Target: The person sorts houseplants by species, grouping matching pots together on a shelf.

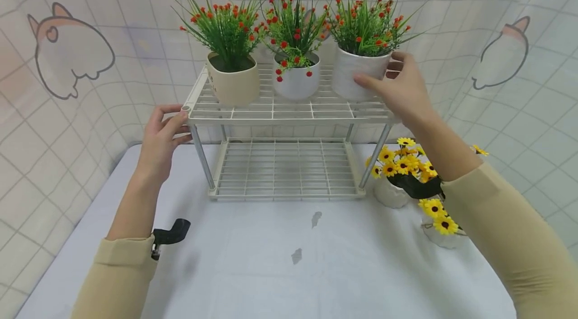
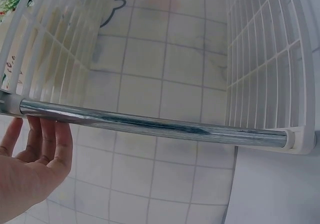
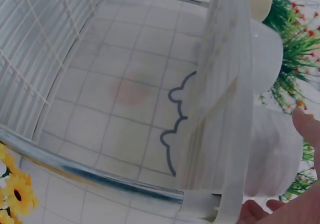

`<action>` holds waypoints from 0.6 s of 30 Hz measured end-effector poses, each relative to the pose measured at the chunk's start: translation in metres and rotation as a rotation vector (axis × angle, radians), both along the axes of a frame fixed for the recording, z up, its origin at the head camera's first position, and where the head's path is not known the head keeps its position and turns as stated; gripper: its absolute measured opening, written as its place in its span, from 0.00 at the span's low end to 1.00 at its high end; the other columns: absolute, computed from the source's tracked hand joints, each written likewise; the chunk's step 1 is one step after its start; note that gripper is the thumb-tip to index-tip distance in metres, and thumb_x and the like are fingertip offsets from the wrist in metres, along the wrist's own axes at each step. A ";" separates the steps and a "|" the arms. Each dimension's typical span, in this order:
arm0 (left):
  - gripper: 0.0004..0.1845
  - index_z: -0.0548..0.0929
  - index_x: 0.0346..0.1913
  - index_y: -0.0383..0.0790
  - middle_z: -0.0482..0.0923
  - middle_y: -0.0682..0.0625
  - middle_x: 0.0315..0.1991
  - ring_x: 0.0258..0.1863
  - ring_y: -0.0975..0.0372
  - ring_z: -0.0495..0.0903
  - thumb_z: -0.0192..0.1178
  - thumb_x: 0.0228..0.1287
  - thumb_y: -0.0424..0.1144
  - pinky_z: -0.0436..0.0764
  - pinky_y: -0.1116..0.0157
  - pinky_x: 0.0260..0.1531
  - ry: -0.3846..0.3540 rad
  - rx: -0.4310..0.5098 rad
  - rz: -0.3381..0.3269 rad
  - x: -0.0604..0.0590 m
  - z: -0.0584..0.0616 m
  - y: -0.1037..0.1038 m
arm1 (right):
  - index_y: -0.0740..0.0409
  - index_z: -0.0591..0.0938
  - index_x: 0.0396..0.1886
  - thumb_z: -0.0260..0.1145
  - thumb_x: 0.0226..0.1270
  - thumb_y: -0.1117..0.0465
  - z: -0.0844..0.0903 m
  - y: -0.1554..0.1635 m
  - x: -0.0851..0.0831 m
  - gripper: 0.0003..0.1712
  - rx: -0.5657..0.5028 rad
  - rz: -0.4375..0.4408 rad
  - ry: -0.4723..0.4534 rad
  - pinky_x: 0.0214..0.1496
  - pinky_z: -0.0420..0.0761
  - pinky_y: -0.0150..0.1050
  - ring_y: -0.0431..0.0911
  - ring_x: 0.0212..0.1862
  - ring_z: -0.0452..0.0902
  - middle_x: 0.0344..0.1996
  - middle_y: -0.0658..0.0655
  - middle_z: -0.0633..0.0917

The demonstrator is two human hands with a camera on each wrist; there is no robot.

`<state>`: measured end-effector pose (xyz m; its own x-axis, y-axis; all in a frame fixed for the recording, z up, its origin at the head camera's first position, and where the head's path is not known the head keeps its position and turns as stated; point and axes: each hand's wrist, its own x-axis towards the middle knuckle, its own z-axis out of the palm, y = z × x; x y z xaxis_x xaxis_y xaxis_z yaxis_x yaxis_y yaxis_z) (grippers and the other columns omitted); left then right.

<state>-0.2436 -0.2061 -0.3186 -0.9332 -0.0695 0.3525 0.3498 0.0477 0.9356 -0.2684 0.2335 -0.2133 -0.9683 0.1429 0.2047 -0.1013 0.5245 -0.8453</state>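
The right hand [image 1: 404, 89] is clamped on a white pot [image 1: 354, 75], its thumb across the front and its fingers round the right side. That pot, holding grass and small red flowers, sits on the top level of a white rack [image 1: 289, 121], at the end nearest this grip. Just left of the gripped pot stands a smaller pot [image 1: 295, 82], and farther left, well away from the right hand, a cream pot [image 1: 236, 88], both planted with similar red flowers and grass. The left hand [image 1: 158, 139] pinches the front corner of the rack's top level, near the cream pot, thumb and fingers closed about it; beside its fingertips is the upper end of a metal leg [image 2: 155, 125]. Below the right hand's grip, a round pot [image 1: 390, 193] of yellow flowers stands on the white table [image 1: 253, 259] beside the rack, and another yellow-flowered pot [image 1: 444, 237] stands nearer the camera, partly behind the right sleeve [image 1: 501, 223].
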 end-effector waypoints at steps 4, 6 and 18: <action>0.15 0.73 0.60 0.47 0.78 0.50 0.52 0.49 0.57 0.77 0.57 0.78 0.48 0.75 0.62 0.52 0.000 0.010 -0.003 0.000 0.000 -0.001 | 0.51 0.58 0.79 0.75 0.61 0.37 -0.004 0.007 0.021 0.55 -0.021 -0.010 0.069 0.72 0.65 0.47 0.49 0.73 0.61 0.74 0.56 0.64; 0.15 0.73 0.60 0.47 0.78 0.50 0.52 0.49 0.57 0.77 0.57 0.78 0.48 0.75 0.62 0.52 -0.001 0.008 -0.003 0.000 0.001 0.000 | 0.51 0.59 0.78 0.74 0.64 0.39 -0.008 0.013 0.034 0.51 -0.033 -0.002 0.101 0.72 0.65 0.46 0.49 0.72 0.61 0.73 0.56 0.65; 0.14 0.73 0.59 0.48 0.79 0.50 0.50 0.48 0.58 0.78 0.57 0.78 0.47 0.76 0.63 0.51 -0.014 0.024 0.008 -0.001 0.001 0.000 | 0.52 0.62 0.76 0.65 0.76 0.48 -0.053 0.048 0.106 0.37 0.012 0.023 0.095 0.71 0.66 0.36 0.48 0.71 0.63 0.71 0.55 0.69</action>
<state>-0.2447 -0.2058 -0.3176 -0.9375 -0.0853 0.3373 0.3361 0.0280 0.9414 -0.1623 0.2811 -0.2662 -0.9475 0.1182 0.2972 -0.1925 0.5313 -0.8250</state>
